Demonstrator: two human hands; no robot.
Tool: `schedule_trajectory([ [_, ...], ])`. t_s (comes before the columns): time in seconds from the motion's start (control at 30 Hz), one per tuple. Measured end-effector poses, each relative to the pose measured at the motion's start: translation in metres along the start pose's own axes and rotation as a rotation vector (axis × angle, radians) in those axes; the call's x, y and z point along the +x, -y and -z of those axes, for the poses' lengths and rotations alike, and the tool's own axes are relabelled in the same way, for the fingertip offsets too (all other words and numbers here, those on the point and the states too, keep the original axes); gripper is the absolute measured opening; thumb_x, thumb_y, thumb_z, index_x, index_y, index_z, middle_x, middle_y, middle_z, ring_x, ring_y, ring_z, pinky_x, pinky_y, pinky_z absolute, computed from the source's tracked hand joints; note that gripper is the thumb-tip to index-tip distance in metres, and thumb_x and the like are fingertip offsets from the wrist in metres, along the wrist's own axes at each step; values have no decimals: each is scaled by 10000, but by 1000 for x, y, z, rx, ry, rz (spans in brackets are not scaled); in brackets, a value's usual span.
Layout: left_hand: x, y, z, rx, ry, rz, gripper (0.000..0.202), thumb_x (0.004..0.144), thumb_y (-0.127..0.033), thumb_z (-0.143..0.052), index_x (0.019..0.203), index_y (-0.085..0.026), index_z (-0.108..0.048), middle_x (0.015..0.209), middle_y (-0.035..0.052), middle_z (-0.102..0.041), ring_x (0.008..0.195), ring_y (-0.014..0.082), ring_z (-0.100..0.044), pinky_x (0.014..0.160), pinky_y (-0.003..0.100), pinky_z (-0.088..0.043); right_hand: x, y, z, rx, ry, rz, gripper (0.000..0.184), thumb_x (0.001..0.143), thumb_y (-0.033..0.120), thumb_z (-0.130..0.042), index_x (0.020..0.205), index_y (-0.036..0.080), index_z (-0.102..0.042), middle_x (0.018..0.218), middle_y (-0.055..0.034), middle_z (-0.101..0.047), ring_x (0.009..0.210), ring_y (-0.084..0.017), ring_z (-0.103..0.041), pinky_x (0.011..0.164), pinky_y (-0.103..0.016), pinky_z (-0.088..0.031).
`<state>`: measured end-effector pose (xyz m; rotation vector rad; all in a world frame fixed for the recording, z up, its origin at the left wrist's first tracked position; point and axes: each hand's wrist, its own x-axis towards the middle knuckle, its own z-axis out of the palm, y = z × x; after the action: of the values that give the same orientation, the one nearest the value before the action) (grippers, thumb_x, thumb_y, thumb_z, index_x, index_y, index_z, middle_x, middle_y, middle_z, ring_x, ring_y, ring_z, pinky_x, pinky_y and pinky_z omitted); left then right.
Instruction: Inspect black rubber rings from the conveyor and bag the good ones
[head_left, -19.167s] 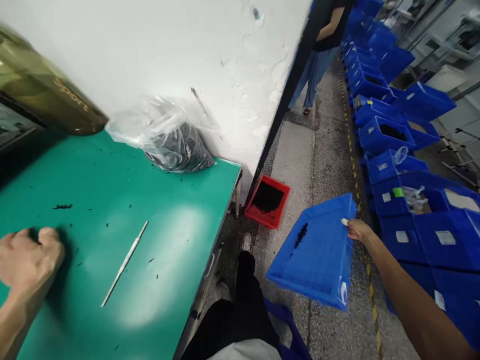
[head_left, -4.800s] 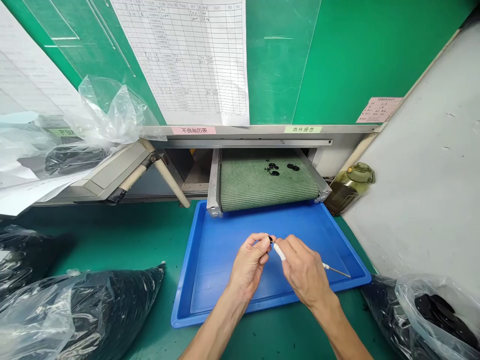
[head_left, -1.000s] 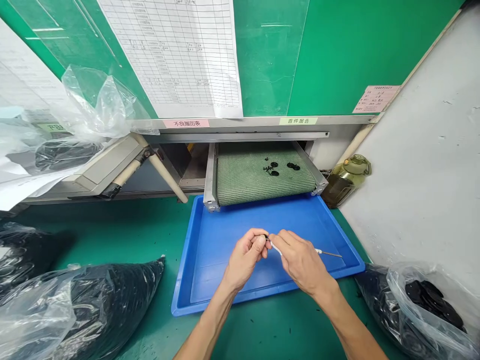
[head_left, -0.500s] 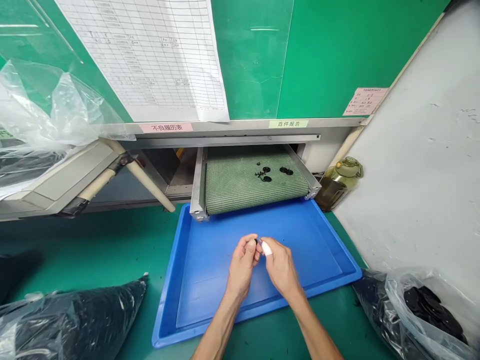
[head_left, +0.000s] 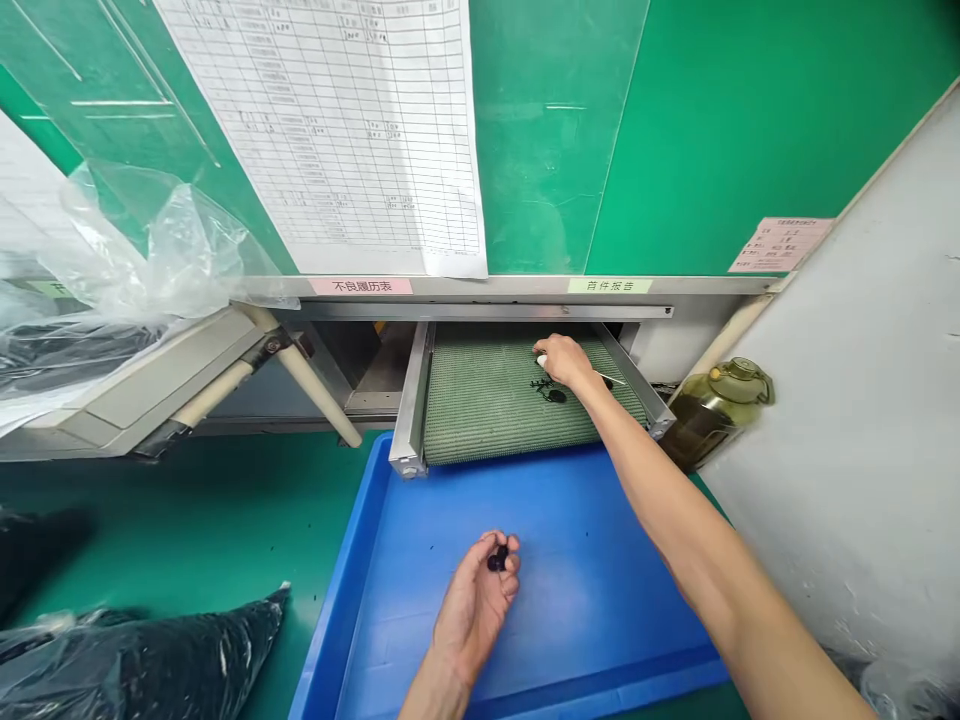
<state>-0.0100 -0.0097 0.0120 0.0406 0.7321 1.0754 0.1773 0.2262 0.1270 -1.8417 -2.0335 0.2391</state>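
My left hand (head_left: 476, 600) is palm-up over the blue tray (head_left: 420, 640), its curled fingers holding small round black plastic parts (head_left: 497, 559). My right hand (head_left: 564, 360) reaches onto the green mesh conveyor belt (head_left: 480, 400), fingers pinched down at a dark bit near its surface. White wrapping (head_left: 542, 361) shows at its thumb. A thin pale stick-like tool (head_left: 613, 379) juts out behind that hand; its grip is mostly hidden. Beside the hand on the belt lie a round black part (head_left: 553, 396) and small branched black pieces. Another dark part is partly covered by my wrist.
Metal side rails (head_left: 409, 420) flank the belt. An olive jug (head_left: 716, 405) stands right of it, by the white wall. A stuffed dark plastic bag (head_left: 150, 660) lies on the green floor at left. A pale jointed frame (head_left: 300, 380) stands beside the conveyor.
My hands were together over the tray and have parted. The right moved up and forward onto the belt; the left stays low, turned palm-up with black parts. The view has shifted slightly.
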Motion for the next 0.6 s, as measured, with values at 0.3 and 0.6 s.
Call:
schedule_trajectory([
  [0.3,-17,-29,-22,214,53,-294,258,759,-253,-691,989,-144,-649,894,48,-582,690,74,-503,514,154,-384,-78,29,10,348,83,106,249,753,159,-471,916,157,-659,853,-33,-679,700,-121,-566,602,-209,-382],
  [0.6,-48,-5,-39,434,176,-543,268,750,-315,-688,985,-186,-691,940,25,-527,547,32,-331,479,217,-248,-250,84,-25,1169,140,-314,208,698,280,-621,870,166,-595,599,55,-469,452,-47,-262,414,-197,-189],
])
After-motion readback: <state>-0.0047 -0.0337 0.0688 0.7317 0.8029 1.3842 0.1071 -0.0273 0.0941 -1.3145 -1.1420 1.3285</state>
